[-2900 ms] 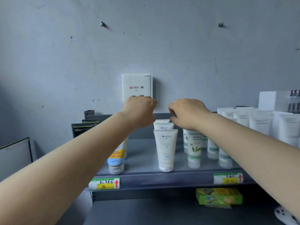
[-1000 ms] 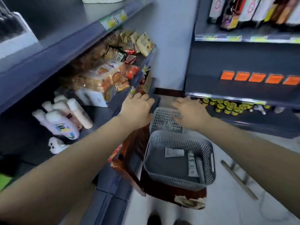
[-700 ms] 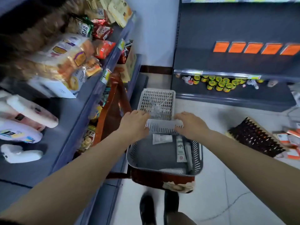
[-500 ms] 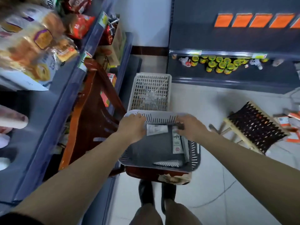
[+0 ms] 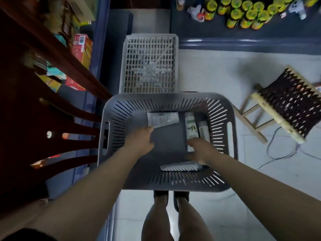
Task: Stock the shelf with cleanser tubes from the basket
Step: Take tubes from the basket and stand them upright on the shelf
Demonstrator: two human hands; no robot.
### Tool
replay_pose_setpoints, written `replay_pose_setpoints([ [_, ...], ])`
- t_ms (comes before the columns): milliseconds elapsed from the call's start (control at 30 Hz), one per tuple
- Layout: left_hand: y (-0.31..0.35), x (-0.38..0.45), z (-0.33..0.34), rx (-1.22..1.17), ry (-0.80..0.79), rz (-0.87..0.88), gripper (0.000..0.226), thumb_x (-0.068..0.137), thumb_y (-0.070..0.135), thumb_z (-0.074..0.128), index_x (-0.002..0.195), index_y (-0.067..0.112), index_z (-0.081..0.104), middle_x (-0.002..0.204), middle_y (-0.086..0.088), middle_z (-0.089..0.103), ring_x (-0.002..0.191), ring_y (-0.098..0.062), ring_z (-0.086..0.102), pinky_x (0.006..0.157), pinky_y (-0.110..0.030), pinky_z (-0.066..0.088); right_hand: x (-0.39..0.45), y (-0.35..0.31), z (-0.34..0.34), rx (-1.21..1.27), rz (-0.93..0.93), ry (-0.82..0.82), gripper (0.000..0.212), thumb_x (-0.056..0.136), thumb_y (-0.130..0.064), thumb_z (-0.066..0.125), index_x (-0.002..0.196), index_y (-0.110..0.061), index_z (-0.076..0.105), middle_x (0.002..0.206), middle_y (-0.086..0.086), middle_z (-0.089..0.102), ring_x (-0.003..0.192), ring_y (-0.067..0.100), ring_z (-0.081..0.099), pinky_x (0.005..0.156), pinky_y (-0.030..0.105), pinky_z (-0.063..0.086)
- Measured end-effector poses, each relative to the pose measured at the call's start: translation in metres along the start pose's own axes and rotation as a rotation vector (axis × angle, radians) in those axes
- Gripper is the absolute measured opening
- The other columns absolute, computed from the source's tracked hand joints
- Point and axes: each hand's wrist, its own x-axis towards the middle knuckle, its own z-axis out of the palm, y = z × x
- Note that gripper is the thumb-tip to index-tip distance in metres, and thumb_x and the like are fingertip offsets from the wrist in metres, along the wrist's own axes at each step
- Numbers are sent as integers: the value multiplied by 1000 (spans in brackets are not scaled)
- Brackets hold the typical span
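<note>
White slatted crate (image 5: 150, 63) on floor, woven stool (image 5: 284, 103) at rt — yellow-lidded jars (image 5: 246, 13) behind.

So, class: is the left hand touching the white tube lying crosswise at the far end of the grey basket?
Touching. In the head view the left hand has its fingertips overlapping the white tube's near edge, no gap showing, inside the grey basket.

A pale tiled floor (image 5: 217, 70) carries it all. A white slotted crate (image 5: 150, 63) stands on it just beyond the grey basket (image 5: 173, 186); right of the basket stand a woven-top stool (image 5: 284, 103) and a loose cable (image 5: 279, 153).
</note>
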Motion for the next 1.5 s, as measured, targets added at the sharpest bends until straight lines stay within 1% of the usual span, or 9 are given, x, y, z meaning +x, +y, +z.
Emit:
replay_pose_setpoints([
  [133, -6, 34, 29, -81, -8, 54, 56, 86, 19, 57, 138, 15, 37, 129, -8, 51, 109, -26, 53, 87, -38, 48, 26, -1, 40, -198, -102, -136, 57, 81, -37, 66, 132, -21, 48, 138, 5, 48, 125, 25, 47, 100, 33, 41],
  [300, -11, 71, 55, -100, 77, 129, 68, 84, 7, 62, 143, 12, 29, 150, -7, 27, 132, -27, 37, 103, -35, 35, 55, -3, 62, -478, -281, -214, 41, 82, -31, 60, 121, -18, 56, 120, 7, 61, 109, 29, 58, 88, 37, 49],
  [467, -18, 96, 65, -72, 194, 120, 77, 82, 3, 61, 147, 13, 21, 154, -7, 16, 138, -29, 24, 104, -39, 34, 76, -3, 62, -358, -234, -53, 34, 88, -25, 50, 120, -13, 55, 119, 11, 61, 107, 29, 58, 84, 34, 45],
  [600, -29, 110, 67, -23, 275, 128, 77, 81, 3, 62, 146, 10, 22, 152, -8, 21, 139, -31, 21, 106, -43, 36, 86, 0, 53, -183, -143, -41, 41, 82, -32, 62, 120, -22, 51, 120, 2, 60, 107, 23, 57, 80, 26, 41],
  [833, -34, 105, 71, -2, 326, 183, 73, 78, 25, 65, 142, 12, 32, 140, -9, 37, 124, -31, 39, 94, -40, 40, 86, -15, 67, -376, -268, -108, 44, 84, -38, 61, 122, -16, 52, 123, 8, 56, 111, 28, 55, 88, 37, 47],
  [1200, -42, 90, 52, -716, 414, -33, 20, 88, 16, 61, 97, -1, 67, 91, -19, 68, 78, -24, 59, 67, -30, 45, 74, -11, 37, 616, 23, 64, 34, 86, -16, 63, 120, -10, 57, 116, 5, 65, 107, 21, 60, 89, 28, 45],
  [1300, -35, 76, 37, -716, 514, -21, 22, 90, 15, 58, 95, -5, 66, 85, -21, 67, 74, -28, 57, 59, -23, 37, 65, -18, 24, 804, 28, 98, 28, 87, -12, 62, 114, -17, 56, 107, 1, 63, 103, 19, 60, 89, 32, 48],
  [1400, -30, 48, 14, -669, 564, 16, 24, 94, 18, 52, 101, -2, 63, 90, -18, 66, 83, -30, 60, 71, -35, 43, 45, -32, 3, 978, 2, 146, 26, 87, -7, 60, 110, -18, 54, 109, 5, 64, 96, 18, 60, 86, 31, 49],
  [1500, -23, 10, -20, -708, 611, 21, 24, 96, 16, 48, 104, 0, 62, 93, -14, 65, 84, -24, 57, 70, -30, 39, 14, -50, -25, 1041, -62, 147, 23, 88, -9, 59, 110, -15, 56, 115, 10, 65, 99, 23, 62, 95, 41, 48],
])
